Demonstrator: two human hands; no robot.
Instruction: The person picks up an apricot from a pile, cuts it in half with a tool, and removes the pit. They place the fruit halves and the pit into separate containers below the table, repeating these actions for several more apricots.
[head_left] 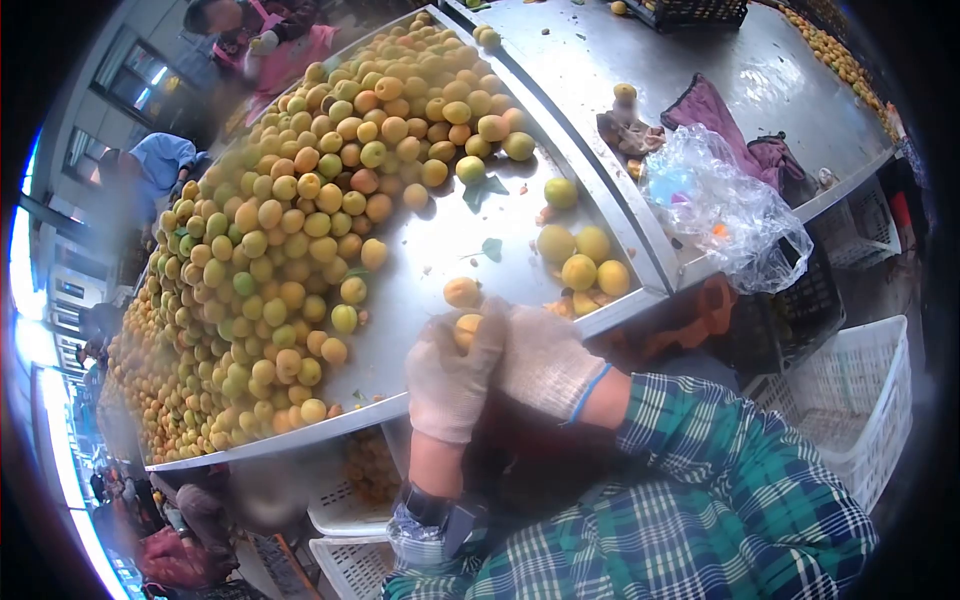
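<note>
Head view, read from my remote station. Left hand [440,385]: gloved, grip narrow, closed on one held fruit [466,331], apricot-like, which sits between the hands above the near edge of the counter [420,265]. Right hand [545,362]: gloved, brought up against the left; its fingertips are partly hidden, so I cannot tell whether its grip bears on the fruit too. I judge the cupped pose suits something round and slippery, and the gloves likely spare the skin.

A loose fruit [461,292] lies just past the fingertips, within easy reach. To the left, a large pile [290,215] spreads over the metal; the front rim [350,415] probably stops strays rolling off. To the right, a small cluster [579,272] sits in the corner by the divider [590,165], apart from the pile; I suspect that corner stops it rolling. Beyond the divider: a clear plastic bag [695,185] against purple cloth [715,115], perhaps put there as dry side space.
</note>
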